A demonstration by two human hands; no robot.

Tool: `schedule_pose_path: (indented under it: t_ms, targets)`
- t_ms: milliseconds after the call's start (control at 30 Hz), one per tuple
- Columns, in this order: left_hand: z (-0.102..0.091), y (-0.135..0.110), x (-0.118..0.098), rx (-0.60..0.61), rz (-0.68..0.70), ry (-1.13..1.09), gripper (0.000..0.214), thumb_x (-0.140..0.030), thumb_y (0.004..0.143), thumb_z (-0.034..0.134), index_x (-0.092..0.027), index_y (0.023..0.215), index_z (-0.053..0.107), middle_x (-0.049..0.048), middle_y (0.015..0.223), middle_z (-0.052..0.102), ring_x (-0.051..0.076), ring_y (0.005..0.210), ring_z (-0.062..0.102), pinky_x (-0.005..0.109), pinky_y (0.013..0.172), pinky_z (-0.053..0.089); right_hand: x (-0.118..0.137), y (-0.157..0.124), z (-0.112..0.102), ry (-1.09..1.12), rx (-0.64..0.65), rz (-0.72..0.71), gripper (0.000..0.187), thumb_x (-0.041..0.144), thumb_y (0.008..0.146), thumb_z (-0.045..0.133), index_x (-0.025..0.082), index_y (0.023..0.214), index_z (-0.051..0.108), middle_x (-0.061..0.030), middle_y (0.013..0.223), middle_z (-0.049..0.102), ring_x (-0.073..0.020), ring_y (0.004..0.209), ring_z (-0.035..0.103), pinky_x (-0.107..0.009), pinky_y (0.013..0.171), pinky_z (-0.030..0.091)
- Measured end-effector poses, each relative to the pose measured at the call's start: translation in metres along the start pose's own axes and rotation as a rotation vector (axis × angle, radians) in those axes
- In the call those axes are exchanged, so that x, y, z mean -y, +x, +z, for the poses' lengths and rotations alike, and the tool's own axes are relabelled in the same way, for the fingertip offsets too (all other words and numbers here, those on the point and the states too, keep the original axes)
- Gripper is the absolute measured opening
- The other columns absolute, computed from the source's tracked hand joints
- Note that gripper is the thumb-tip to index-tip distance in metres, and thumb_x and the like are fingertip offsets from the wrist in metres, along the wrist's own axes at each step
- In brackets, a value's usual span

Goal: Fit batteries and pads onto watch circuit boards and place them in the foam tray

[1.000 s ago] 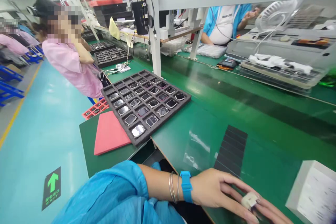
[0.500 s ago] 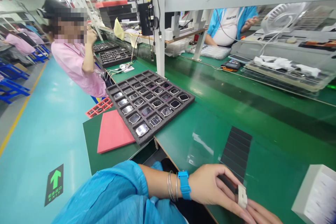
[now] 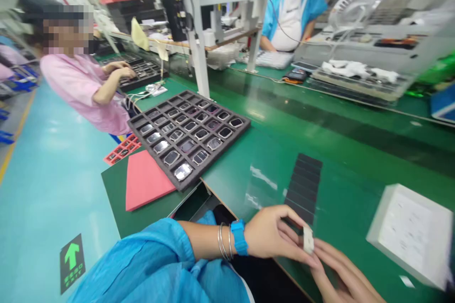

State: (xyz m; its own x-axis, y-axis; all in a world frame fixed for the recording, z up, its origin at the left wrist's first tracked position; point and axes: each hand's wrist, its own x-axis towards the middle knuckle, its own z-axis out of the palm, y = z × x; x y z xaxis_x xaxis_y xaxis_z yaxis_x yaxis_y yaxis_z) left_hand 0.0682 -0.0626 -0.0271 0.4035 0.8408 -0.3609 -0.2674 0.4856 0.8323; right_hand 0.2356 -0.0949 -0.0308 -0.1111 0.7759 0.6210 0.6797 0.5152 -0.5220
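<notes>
A small off-white watch case (image 3: pixel 308 240), seen edge-on, is pinched between the thumb and fingers of my left hand (image 3: pixel 272 234). My right hand (image 3: pixel 343 272) meets it from the other side, its fingertips against the case; part of that hand is cut off by the bottom edge. The face of the case is hidden by my fingers. Just beyond my left hand, a black sheet divided into strips (image 3: pixel 304 182) lies on the green table. Beside it is a clear plastic film (image 3: pixel 262 182).
A dark foam tray (image 3: pixel 227 149) of watch cases lies left of centre, over a red foam sheet (image 3: pixel 147 182). To the right stands a white box (image 3: pixel 405 241). A shelf post (image 3: pixel 201 66) rises behind the tray. A co-worker in pink (image 3: pixel 78 90) sits left; another is across the table.
The view has turned to the right, showing more of the white box. Both my hands remain at the watch case. The pink-sleeved person's hands have dropped to a tray.
</notes>
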Motion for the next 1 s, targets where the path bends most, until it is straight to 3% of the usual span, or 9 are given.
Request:
schedule_pose_path:
  t_ms: [133, 233, 367, 467, 500, 567, 667, 833, 1000]
  targets:
    - [0.004, -0.007, -0.009, -0.053, 0.179, 0.139, 0.063, -0.026, 0.043, 0.095, -0.014, 0.097, 0.065, 0.0057, 0.084, 0.072, 0.02, 0.082, 0.071, 0.036, 0.086, 0.056, 0.012, 0.005, 0.002, -0.072, -0.004, -0.05, 0.013, 0.027, 0.092, 0.057, 0.024, 0.089, 0.07, -0.0025, 0.088, 0.077, -0.0203, 0.078, 0.075, -0.031, 0.074, 0.062]
    - [-0.001, -0.008, -0.016, -0.044, 0.226, 0.115, 0.054, -0.023, 0.056, 0.091, -0.016, 0.104, 0.068, 0.0055, 0.089, 0.073, 0.017, 0.084, 0.07, 0.029, 0.082, 0.056, 0.017, 0.007, -0.002, -0.031, -0.047, 0.012, 0.012, 0.017, 0.091, 0.057, 0.022, 0.092, 0.067, -0.0036, 0.092, 0.077, -0.0184, 0.085, 0.075, -0.032, 0.081, 0.062]
    - [-0.014, -0.002, -0.025, 0.037, 0.055, -0.123, 0.05, -0.028, 0.064, 0.088, -0.02, 0.109, 0.07, 0.0058, 0.096, 0.075, 0.017, 0.084, 0.072, 0.025, 0.076, 0.057, 0.005, 0.019, -0.027, -0.063, -0.381, 0.007, 0.019, 0.01, 0.086, 0.061, 0.024, 0.098, 0.066, -0.0018, 0.091, 0.076, -0.0184, 0.083, 0.074, -0.035, 0.075, 0.063]
    - [-0.019, 0.0, -0.031, 0.071, -0.063, -0.22, 0.052, -0.024, 0.063, 0.089, -0.022, 0.112, 0.071, 0.0055, 0.105, 0.075, 0.019, 0.089, 0.073, 0.025, 0.077, 0.059, -0.024, 0.032, -0.057, -0.316, -0.631, 0.082, 0.012, 0.016, 0.086, 0.062, 0.023, 0.094, 0.067, -0.0009, 0.087, 0.075, -0.0183, 0.08, 0.073, -0.035, 0.073, 0.061]
    - [-0.02, -0.001, -0.032, 0.071, -0.069, -0.236, 0.053, -0.022, 0.062, 0.089, -0.022, 0.112, 0.072, 0.0053, 0.105, 0.075, 0.019, 0.09, 0.073, 0.024, 0.077, 0.059, -0.035, 0.037, -0.065, -0.398, -0.596, 0.165, 0.01, 0.018, 0.087, 0.061, 0.022, 0.093, 0.068, -0.0023, 0.087, 0.075, -0.0193, 0.08, 0.073, -0.036, 0.074, 0.061]
    - [-0.02, -0.002, -0.034, 0.076, -0.051, -0.256, 0.054, -0.019, 0.06, 0.09, -0.022, 0.111, 0.073, 0.0049, 0.101, 0.075, 0.019, 0.09, 0.073, 0.023, 0.076, 0.059, -0.053, 0.045, -0.072, -0.482, -0.371, 0.344, 0.014, 0.019, 0.086, 0.059, 0.019, 0.095, 0.071, -0.0071, 0.087, 0.075, -0.0227, 0.082, 0.071, -0.04, 0.078, 0.059]
    - [-0.019, -0.002, -0.032, 0.107, 0.008, -0.261, 0.052, -0.018, 0.059, 0.09, -0.022, 0.109, 0.074, 0.0045, 0.095, 0.076, 0.019, 0.086, 0.074, 0.023, 0.075, 0.059, -0.05, 0.048, -0.058, -0.349, -0.122, 0.421, 0.014, 0.02, 0.085, 0.06, 0.017, 0.092, 0.072, -0.0103, 0.089, 0.075, -0.0248, 0.086, 0.07, -0.041, 0.083, 0.056]
    - [-0.017, -0.002, -0.028, 0.154, 0.127, -0.217, 0.05, -0.015, 0.06, 0.089, -0.023, 0.106, 0.074, 0.0038, 0.096, 0.076, 0.015, 0.084, 0.072, 0.022, 0.075, 0.058, 0.016, 0.037, -0.014, 0.229, -0.03, 0.325, 0.004, 0.02, 0.087, 0.066, 0.021, 0.084, 0.068, -0.0012, 0.087, 0.075, -0.0157, 0.081, 0.071, -0.028, 0.078, 0.056]
    - [-0.016, -0.003, -0.028, 0.204, 0.228, -0.153, 0.046, -0.011, 0.062, 0.087, -0.023, 0.103, 0.071, 0.0031, 0.097, 0.075, 0.013, 0.086, 0.071, 0.02, 0.077, 0.058, 0.04, 0.035, -0.005, 0.281, -0.02, 0.327, 0.011, 0.013, 0.086, 0.065, 0.021, 0.079, 0.067, 0.0003, 0.082, 0.075, -0.0145, 0.079, 0.071, -0.026, 0.075, 0.054]
